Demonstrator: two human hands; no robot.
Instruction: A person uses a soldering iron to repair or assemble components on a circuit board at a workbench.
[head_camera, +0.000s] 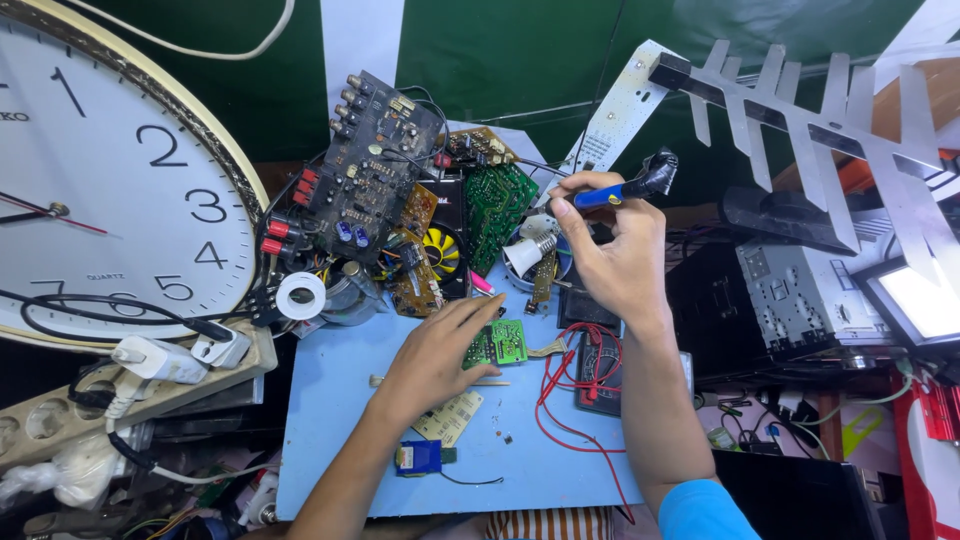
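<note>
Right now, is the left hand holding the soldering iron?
No. The left hand rests its fingers on the small green circuit board, while the right hand holds the blue-handled soldering iron.

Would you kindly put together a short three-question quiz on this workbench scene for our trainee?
1. True or false: the left hand rests on the small green circuit board.
2. What does the right hand hold? A) a blue-handled soldering iron B) a hammer C) a cup
3. What colour is the work board under the hands?

Key: 1. True. 2. A. 3. Light blue.
</note>
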